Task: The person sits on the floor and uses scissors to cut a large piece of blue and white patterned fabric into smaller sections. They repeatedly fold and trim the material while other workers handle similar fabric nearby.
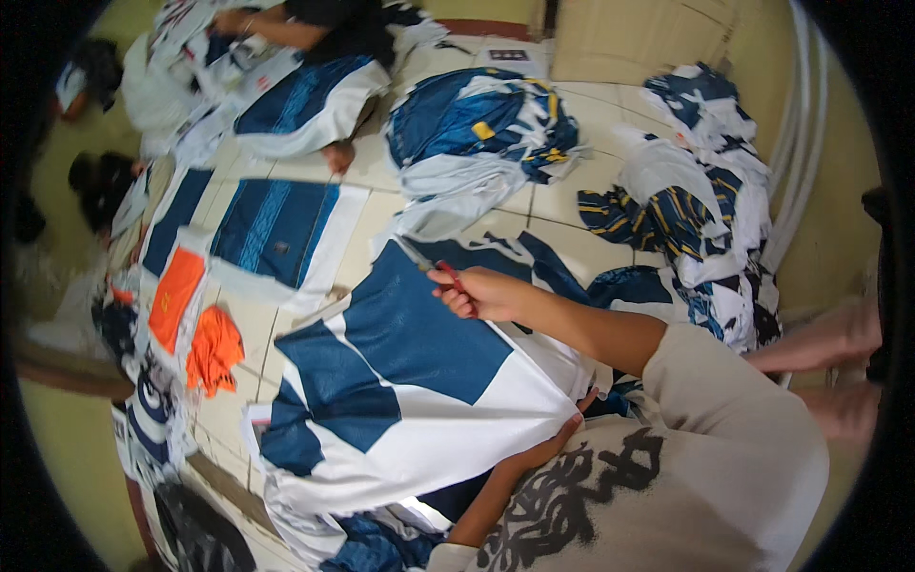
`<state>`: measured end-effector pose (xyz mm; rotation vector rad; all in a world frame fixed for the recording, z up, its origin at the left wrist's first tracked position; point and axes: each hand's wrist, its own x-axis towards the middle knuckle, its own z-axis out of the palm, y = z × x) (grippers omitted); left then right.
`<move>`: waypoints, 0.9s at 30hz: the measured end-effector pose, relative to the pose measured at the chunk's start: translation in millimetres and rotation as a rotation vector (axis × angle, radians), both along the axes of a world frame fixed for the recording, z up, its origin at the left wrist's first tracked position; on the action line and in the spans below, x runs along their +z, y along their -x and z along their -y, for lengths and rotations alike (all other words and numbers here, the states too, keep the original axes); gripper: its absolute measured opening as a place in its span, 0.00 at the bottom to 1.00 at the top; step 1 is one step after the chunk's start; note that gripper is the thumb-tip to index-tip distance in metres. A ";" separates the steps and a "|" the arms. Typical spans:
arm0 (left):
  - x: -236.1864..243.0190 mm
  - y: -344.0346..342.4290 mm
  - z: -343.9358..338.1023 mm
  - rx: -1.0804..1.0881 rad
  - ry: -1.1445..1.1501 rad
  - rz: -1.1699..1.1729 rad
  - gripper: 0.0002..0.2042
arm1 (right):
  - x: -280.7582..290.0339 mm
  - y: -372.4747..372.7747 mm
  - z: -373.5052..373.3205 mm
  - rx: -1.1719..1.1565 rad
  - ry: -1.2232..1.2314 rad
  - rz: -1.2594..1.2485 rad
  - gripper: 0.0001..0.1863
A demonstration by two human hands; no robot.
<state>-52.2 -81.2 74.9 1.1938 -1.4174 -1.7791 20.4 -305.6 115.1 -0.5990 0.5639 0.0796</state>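
Observation:
A large white cloth [477,426] printed with dark blue panels is spread in front of me. My right hand [481,291] is closed around red-handled scissors [414,253], their blades at the cloth's far edge, by the top of a blue panel. Lower down, my left hand [556,443] pinches the near edge of the same cloth and draws it taut toward my body. Some of its fingers are hidden by the fabric. More blue-and-white cloth [538,259] lies beyond my right forearm.
A blue, white and yellow cloth bundle [467,119] sits ahead on the tiled floor. Striped scraps [667,214] are heaped at right. Orange pieces [214,348] and a flat blue panel [276,229] lie left. Another person's arm [276,30] works at far left. Bare legs [829,348] show at right.

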 end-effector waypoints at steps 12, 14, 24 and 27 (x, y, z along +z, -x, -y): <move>-11.0 9.4 6.7 -0.150 -0.099 -0.124 0.26 | 12.0 -54.3 57.0 -0.036 0.057 0.015 0.26; -15.3 11.3 5.8 -0.181 -0.095 -0.182 0.26 | 17.2 -61.9 66.9 -0.049 0.058 0.022 0.25; -1.9 4.6 11.2 -0.136 -0.079 -0.075 0.25 | 10.2 -83.5 92.6 -0.234 0.395 0.146 0.23; -4.4 -2.2 6.9 0.013 -0.067 0.046 0.25 | 6.1 -44.4 52.2 0.140 0.831 0.112 0.15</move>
